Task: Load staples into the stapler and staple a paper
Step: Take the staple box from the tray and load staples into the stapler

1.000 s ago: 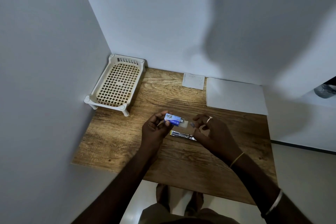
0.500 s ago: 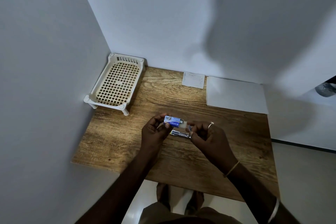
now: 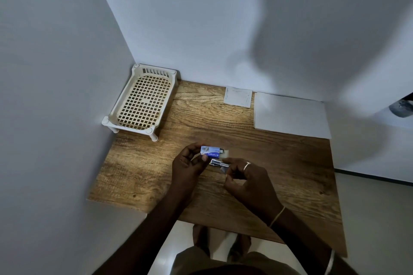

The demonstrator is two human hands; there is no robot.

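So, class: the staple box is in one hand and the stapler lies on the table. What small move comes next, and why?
Probably bring the right hand, pinching something small, down to the stapler just beside it. The left hand holds the staple box, drawer slid out; no paper is near.

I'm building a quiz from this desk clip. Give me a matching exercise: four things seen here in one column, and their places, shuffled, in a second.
Things:
1. staple box
2. stapler
3. lattice tray
4. white paper stack

Places:
A. far right of the table, by the wall
B. in the left hand
C. far left corner of the table
D. on the table between the two hands

Pairs: 1-B, 2-D, 3-C, 4-A
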